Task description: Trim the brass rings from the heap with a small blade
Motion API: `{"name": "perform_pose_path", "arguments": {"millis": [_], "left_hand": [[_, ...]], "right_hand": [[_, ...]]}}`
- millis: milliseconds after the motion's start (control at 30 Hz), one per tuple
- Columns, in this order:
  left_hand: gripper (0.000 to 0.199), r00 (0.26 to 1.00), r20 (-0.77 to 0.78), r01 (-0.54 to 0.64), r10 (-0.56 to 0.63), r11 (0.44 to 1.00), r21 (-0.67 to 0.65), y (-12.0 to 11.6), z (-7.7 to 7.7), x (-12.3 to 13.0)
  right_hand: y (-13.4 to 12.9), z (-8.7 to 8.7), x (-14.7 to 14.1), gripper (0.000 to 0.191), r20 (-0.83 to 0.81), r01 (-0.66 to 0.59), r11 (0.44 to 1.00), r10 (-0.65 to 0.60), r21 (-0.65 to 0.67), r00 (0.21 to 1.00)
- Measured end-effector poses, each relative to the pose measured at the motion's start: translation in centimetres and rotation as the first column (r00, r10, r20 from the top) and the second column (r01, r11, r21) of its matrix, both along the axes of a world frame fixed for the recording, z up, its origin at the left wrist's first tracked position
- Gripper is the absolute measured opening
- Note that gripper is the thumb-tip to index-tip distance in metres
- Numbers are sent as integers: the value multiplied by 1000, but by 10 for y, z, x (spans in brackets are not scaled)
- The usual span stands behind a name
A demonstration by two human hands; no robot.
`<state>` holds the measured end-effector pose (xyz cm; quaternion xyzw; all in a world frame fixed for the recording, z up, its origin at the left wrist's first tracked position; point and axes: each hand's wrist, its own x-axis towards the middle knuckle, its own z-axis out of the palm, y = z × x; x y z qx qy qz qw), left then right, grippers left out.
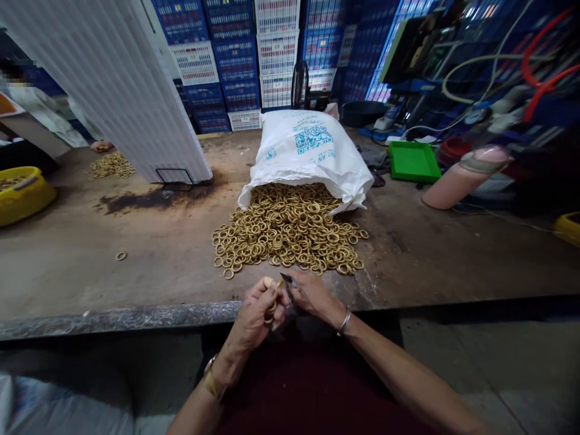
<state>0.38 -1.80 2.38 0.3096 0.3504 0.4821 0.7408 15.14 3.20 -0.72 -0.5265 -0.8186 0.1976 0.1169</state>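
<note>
My left hand is closed around a few brass-coloured rings, just above the table's front edge. My right hand grips a small knife; its dark pointed blade shows beside the left fingertips, while the handle is hidden in the fist. Whether the blade touches a ring, I cannot tell. Just beyond both hands spreads a heap of similar rings, spilling from the mouth of a white woven sack lying on its side. A single ring lies apart on the left.
A white corrugated panel stands upright in a black wire holder. Behind it, at the left, another person's hand is near a smaller ring pile. A yellow basin, green tray and pink bottle occupy the sides.
</note>
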Motion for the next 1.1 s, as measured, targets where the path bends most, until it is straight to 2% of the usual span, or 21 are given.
{"name": "perform_pose_path", "arguments": {"millis": [133, 233, 367, 500, 633, 800, 933, 1100], "left_hand": [[26, 997, 25, -71, 73, 995, -74, 6, -10, -3], [24, 995, 29, -95, 98, 991, -95, 7, -20, -1], [18, 994, 64, -83, 92, 989, -126, 7, -23, 0], [23, 986, 149, -44, 72, 983, -180, 6, -24, -4], [23, 959, 275, 6, 66, 968, -251, 8, -28, -9], [21, 939, 308, -29, 151, 930, -367, 12, -34, -5], [24, 960, 219, -91, 172, 937, -337, 15, -35, 3], [32, 984, 58, -146, 169, 949, -280, 18, -32, 12]], "right_hand": [[8, -2, 10, 22, 93, 200, 969, -215, 143, 972], [17, -1, 14, 28, 192, 295, 936, -331, 192, 924], [24, 0, 15, 26, 283, 321, 931, -359, 174, 889], [28, 0, 15, 24, 275, 322, 932, -357, 165, 893], [31, -3, 19, 22, 209, 341, 927, -369, 156, 906], [28, -13, 25, 17, 52, 307, 939, -318, 156, 947], [19, -12, 21, 15, -190, 245, 963, -221, 113, 956], [6, 0, 6, 11, -441, 190, 981, -153, 42, 884]]}}
